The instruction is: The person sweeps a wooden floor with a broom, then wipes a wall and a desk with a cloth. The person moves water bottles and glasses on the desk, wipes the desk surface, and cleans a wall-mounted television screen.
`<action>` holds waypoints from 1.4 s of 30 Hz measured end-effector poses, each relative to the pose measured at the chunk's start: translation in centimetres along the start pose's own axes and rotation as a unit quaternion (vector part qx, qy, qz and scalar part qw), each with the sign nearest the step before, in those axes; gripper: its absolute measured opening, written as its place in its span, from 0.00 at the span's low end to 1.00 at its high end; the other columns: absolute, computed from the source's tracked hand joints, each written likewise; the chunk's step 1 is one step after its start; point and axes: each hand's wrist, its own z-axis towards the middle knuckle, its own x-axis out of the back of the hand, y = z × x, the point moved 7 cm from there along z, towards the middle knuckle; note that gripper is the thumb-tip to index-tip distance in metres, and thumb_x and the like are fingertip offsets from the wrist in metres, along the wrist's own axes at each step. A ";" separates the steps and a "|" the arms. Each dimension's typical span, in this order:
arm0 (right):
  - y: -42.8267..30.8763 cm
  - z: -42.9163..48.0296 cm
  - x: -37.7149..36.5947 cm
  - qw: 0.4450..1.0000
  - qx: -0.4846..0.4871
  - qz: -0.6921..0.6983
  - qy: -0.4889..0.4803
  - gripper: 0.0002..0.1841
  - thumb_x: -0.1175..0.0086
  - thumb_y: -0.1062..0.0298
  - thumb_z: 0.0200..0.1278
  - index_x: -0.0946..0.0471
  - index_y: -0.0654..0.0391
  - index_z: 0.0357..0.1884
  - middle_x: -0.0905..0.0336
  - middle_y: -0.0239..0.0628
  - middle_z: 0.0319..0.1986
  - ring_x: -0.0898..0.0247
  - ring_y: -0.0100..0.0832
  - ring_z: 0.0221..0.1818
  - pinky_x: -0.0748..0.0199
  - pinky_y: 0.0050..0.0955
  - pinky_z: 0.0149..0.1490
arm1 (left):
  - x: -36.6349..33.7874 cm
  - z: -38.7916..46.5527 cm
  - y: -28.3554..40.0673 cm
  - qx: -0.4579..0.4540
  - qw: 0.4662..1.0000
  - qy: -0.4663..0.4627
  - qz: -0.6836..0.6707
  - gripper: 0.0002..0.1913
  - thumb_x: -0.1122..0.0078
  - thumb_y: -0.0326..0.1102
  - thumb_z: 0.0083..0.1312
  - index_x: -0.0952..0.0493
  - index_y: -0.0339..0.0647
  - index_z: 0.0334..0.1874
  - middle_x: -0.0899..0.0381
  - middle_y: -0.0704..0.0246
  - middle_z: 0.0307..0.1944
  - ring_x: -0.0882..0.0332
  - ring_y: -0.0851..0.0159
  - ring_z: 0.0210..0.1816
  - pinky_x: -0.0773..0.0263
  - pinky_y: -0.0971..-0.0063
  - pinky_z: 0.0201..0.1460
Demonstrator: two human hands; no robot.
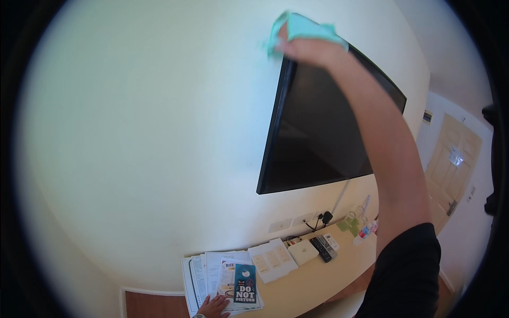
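Note:
High in front of me, my right hand [308, 49] grips a mint-green cleaning cloth [312, 28], blurred by motion. The cloth lies over the upper left corner of a wall-mounted flat-screen television [318, 131], whose screen is dark. My bare forearm and black sleeve cross the television's right part and hide some of it. Down at the bottom edge, my left hand [213, 306] rests palm down on a spread of printed sheets [203, 274]. Beside its fingers lie a menu sheet [226, 276] and a teal door hanger [245, 284] bearing writing.
On the wooden desk [292, 292] sit white cards [272, 260], a white box-shaped device [303, 252], remote controls [323, 248], a plastic bottle [362, 233] and drinking glasses [350, 218] on a green mat. Plugs with black cables [327, 217] stick out from wall sockets. A panelled door [453, 159] stands far right.

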 end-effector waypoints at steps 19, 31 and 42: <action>28.7 -26.1 -3.8 0.457 -0.582 0.466 0.485 0.24 0.60 0.51 0.69 0.29 0.60 0.55 0.27 0.49 0.53 0.31 0.55 0.55 0.40 0.67 0.57 | -0.5 -1.0 0.1 0.007 0.999 0.027 0.026 0.33 0.54 0.57 0.64 0.39 0.48 0.69 0.44 0.67 0.72 0.49 0.59 0.73 0.57 0.44 0.71; 37.7 -47.5 3.1 0.287 -0.466 0.630 0.551 0.22 0.69 0.65 0.72 0.41 0.60 0.65 0.38 0.50 0.62 0.38 0.59 0.60 0.44 0.72 0.60 | 1.0 1.0 8.7 0.103 0.983 0.138 0.066 0.27 0.47 0.44 0.63 0.34 0.45 0.64 0.35 0.64 0.66 0.42 0.58 0.69 0.64 0.41 0.72; 45.8 -45.9 -2.9 0.426 -0.343 0.680 0.489 0.22 0.65 0.55 0.74 0.35 0.60 0.59 0.31 0.43 0.55 0.31 0.43 0.54 0.30 0.47 0.56 | -8.4 12.4 28.4 0.044 0.991 0.116 -0.051 0.21 0.42 0.39 0.60 0.28 0.45 0.56 0.31 0.58 0.60 0.36 0.51 0.64 0.46 0.48 0.68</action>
